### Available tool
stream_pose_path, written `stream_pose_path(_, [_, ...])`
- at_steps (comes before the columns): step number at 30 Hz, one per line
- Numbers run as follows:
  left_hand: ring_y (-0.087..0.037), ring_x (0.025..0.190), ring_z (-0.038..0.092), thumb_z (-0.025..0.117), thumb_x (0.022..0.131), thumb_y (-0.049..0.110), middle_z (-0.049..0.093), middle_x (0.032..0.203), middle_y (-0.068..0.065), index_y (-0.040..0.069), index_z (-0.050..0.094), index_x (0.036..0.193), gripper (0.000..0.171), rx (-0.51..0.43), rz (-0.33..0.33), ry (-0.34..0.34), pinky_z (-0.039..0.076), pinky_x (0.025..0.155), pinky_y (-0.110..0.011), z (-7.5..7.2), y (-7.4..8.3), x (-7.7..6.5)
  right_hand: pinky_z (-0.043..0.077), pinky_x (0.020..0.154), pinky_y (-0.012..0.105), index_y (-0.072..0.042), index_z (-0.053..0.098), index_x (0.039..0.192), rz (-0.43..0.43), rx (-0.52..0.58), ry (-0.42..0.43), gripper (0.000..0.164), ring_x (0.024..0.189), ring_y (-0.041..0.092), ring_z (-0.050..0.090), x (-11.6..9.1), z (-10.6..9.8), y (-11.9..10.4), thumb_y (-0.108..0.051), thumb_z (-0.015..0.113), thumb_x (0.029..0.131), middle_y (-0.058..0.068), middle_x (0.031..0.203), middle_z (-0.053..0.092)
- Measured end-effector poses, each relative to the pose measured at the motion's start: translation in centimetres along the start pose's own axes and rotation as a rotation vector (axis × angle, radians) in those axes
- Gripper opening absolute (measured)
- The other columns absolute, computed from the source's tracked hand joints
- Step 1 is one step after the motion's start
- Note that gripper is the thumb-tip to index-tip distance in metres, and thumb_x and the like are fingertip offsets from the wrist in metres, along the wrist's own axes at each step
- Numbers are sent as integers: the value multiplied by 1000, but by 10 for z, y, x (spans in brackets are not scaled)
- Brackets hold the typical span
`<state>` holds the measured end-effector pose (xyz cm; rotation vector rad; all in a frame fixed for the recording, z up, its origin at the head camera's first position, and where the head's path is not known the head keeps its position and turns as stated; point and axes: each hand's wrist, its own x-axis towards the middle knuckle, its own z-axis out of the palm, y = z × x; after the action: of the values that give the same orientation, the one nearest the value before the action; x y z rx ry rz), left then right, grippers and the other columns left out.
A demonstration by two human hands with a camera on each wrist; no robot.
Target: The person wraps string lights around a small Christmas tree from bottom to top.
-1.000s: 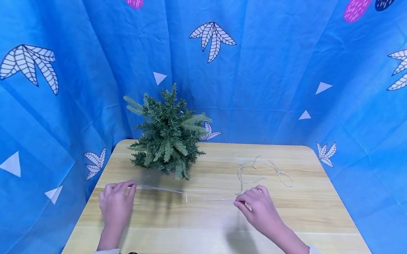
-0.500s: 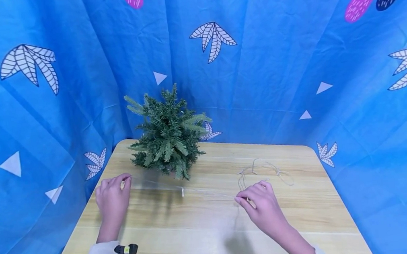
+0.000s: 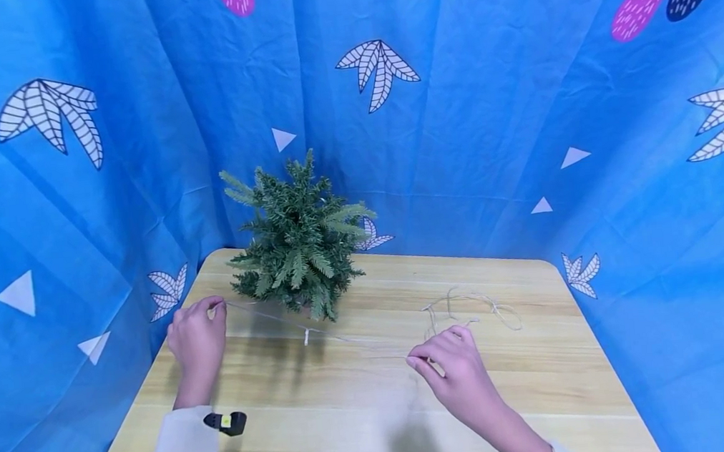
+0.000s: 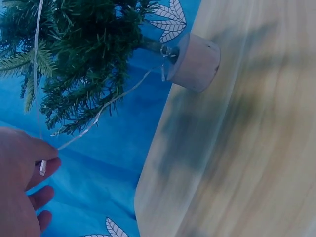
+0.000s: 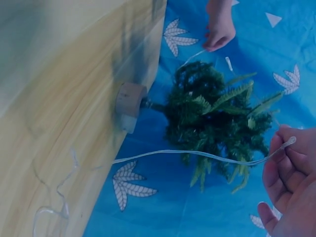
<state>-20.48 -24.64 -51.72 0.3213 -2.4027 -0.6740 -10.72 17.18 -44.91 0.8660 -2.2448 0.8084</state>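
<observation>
A string of fairy lights with a thin clear wire spans between my hands in the head view, a small white bulb hanging midway. My left hand pinches the wire at the front left of a small artificial Christmas tree. In the left wrist view, the wire runs from that hand to the trunk just above the tree's round base. Thumb and fingers of my right hand pinch the other end of the span. Beside these fingers, a bulb sticks out in the right wrist view.
Loose loops of the wire lie on the wooden table, behind and right of my right hand. A blue patterned curtain surrounds the table at the back and sides. The tree stands near the back left corner.
My left hand has moved away from me and slightly left, still pinching the wire. My right hand has shifted slightly left in the last half second. The hanging bulb has moved left.
</observation>
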Motion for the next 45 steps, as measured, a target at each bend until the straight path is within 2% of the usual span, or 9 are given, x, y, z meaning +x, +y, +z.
stream_pose_path(4, [-41, 94, 58, 64, 99, 18, 75, 106, -18, 7, 76, 108, 19, 1, -41, -33, 39, 74, -52, 0, -3, 4, 36, 94, 37, -16, 74, 87, -24, 7, 2, 14, 75, 4, 61, 2, 4, -7, -25, 69, 97, -13, 81, 70])
stream_pose_path(11, [-38, 92, 59, 65, 100, 23, 76, 106, -14, 10, 76, 111, 21, -33, -74, -32, 43, 72, -51, 2, -3, 17, 36, 95, 39, -17, 74, 89, -32, 6, 15, 6, 76, 5, 60, 7, 5, -11, -21, 72, 94, -11, 81, 70])
stream_pose_path(16, [-36, 94, 58, 62, 102, 26, 75, 111, -11, 12, 75, 114, 23, -45, -101, -64, 42, 72, -50, 4, -1, 25, 36, 95, 39, -15, 75, 89, -23, 19, 30, 11, 76, 5, 61, 11, 5, -14, -23, 70, 95, -12, 81, 70])
stream_pose_path(23, [-37, 96, 58, 62, 101, 22, 74, 115, -12, 9, 74, 114, 22, -88, -118, -60, 43, 71, -53, 6, 1, 33, 37, 93, 41, -14, 74, 87, -46, 27, 34, 12, 75, 6, 62, 15, 10, -20, -22, 71, 95, -11, 81, 71])
stream_pose_path(30, [-33, 97, 57, 64, 100, 21, 74, 113, -13, 10, 74, 117, 22, -180, -149, -95, 41, 75, -47, 7, 5, 38, 36, 94, 39, -14, 73, 88, 8, 36, 61, 12, 78, 9, 61, 19, 3, -18, -21, 69, 97, -10, 81, 70])
stream_pose_path(38, [-32, 101, 60, 67, 98, 20, 74, 110, -13, 9, 73, 116, 22, -279, -135, -151, 42, 82, -45, 4, 18, 39, 33, 94, 36, -10, 74, 90, 90, 49, 128, 4, 79, 14, 58, 21, -13, -8, -12, 72, 93, -6, 80, 69])
stream_pose_path(45, [-28, 96, 61, 67, 98, 20, 74, 107, -13, 9, 74, 113, 20, -327, -129, -154, 42, 76, -40, 5, 22, 35, 31, 97, 32, -9, 75, 91, 150, 55, 142, 4, 77, 14, 56, 21, -22, -1, -12, 72, 92, -2, 79, 68])
